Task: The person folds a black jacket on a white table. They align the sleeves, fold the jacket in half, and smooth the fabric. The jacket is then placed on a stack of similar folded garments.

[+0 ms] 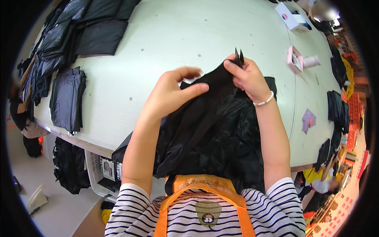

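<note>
A black garment [213, 130] of thin, shiny cloth hangs over the near table edge and spreads up the table in front of me. My right hand [248, 77] pinches its upper edge between thumb and fingers. Small dark scissors [239, 58] are also held in that hand, their two pointed blades sticking up past the fingers and slightly apart. At the garment's upper left edge, my left hand [177, 89] has its thumb stretched over the cloth. Its fingers are apart from the thumb and a little blurred. A short pale toothed strip [193, 80] shows between them.
Folded black garments [100, 35] are piled at the far left, with a smaller stack [68, 98] nearer. To the right are a white box [292, 17], a pink tray [294, 59], a white roll [311, 61] and a purple scrap [308, 120]. Other people work at both sides.
</note>
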Demonstrator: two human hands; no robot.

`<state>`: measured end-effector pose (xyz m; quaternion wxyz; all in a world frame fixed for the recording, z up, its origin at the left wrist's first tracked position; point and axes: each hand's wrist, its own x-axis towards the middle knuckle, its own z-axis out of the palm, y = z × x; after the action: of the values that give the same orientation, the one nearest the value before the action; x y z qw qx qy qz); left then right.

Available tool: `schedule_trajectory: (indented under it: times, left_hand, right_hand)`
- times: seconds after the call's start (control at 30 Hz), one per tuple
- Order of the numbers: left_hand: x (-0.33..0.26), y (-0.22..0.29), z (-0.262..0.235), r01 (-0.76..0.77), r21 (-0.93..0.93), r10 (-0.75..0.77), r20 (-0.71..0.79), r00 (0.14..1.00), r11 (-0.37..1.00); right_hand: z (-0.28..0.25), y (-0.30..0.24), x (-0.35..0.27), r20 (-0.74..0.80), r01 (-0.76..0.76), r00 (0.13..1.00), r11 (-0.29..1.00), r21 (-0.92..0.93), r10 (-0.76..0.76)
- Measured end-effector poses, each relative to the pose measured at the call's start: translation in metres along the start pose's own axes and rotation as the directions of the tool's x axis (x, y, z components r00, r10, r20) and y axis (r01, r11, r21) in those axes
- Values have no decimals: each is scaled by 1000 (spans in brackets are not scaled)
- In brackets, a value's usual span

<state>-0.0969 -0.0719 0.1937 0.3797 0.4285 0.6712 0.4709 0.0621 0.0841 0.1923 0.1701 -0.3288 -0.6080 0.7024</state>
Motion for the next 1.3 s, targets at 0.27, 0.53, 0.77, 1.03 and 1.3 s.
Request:
schedule_trajectory:
  times: [0.27,0.53,0.77,1.03,1.3]
  left_hand:
    - [-56,3,64,125,-506,-194,-86,977,853]
    - [-79,1,80,-24,-284,-35,-202,979,959]
    - [-96,12,86,-392,259,459,-300,836,883]
    - [-104,12,92,-423,269,477,-183,860,865]
    - [-108,10,103,-305,-75,282,-225,933,949]
  right_hand:
    - [22,8,-66,-259,451,703,696,-558,-663]
    - [37,22,-115,-71,395,886,826,-402,-458]
    - [30,27,-128,-49,272,959,954,-122,-280]
    - [25,14,-153,-38,221,971,944,-243,-237]
    - [43,43,-169,-323,293,893,949,-114,-314]
